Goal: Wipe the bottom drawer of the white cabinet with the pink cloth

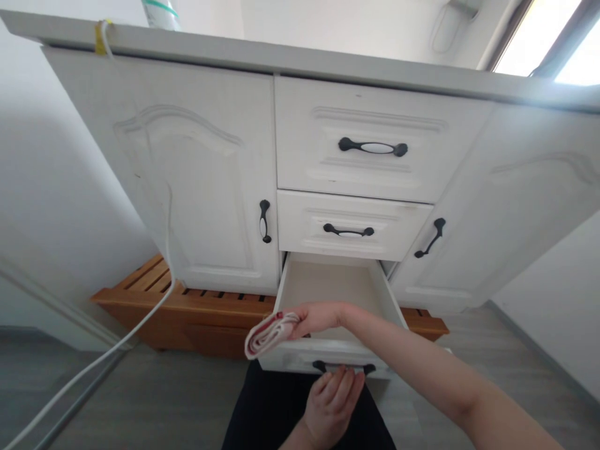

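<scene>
My right hand (315,317) grips a folded white cloth with red edging (267,337), its layers showing at the near end. The hand reaches across from the right, over the front left corner of the pulled-out bottom drawer (288,359). Below it, my left hand (332,403) has its fingers curled over the dark drawer handle (369,369) on the drawer front. The pale drawer floor shows behind my right arm, which hides part of the inside.
Two shut drawers sit above, the lower with a dark and white handle (349,231). Cabinet doors flank them, including a left door (201,187). A slatted wooden bench (197,312) stands low behind the drawer. A white cable (126,337) hangs from the countertop (225,47) at left.
</scene>
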### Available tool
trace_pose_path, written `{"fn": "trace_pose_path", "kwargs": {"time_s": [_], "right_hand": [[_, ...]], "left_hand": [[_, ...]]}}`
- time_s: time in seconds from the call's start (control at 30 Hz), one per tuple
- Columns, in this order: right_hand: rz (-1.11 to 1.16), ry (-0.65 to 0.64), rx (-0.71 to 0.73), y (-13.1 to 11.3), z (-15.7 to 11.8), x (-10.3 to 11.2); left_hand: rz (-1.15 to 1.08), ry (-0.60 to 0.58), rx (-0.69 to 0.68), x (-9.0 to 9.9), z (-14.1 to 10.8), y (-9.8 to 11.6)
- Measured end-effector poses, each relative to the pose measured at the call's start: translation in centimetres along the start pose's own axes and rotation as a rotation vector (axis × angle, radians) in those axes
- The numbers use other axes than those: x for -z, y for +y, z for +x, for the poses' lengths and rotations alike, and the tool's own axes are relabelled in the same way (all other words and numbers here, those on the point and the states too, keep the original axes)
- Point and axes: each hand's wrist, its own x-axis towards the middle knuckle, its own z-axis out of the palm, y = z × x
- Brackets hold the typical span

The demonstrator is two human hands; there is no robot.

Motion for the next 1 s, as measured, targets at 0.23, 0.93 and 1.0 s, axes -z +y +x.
{"fn": "trace_pose_path", "kwargs": {"time_s": [0.23, 0.93, 1.0], "right_hand": [[-0.207, 0.164, -0.02, -2.6, -10.3, -0.3], [-0.274, 1.814, -0.201, 19.5, -22.5, -16.5], [-0.139, 1.751, -0.194, 20.8, -21.4, -17.0]], "left_hand": [[-0.05, -0.038, 0.028, 0.4, 0.2, 0.0], [-0.024, -0.002, 0.008, -1.6, 0.9, -0.9], [0.014, -0.083, -0.03, -2.1, 1.6, -2.3]]}}
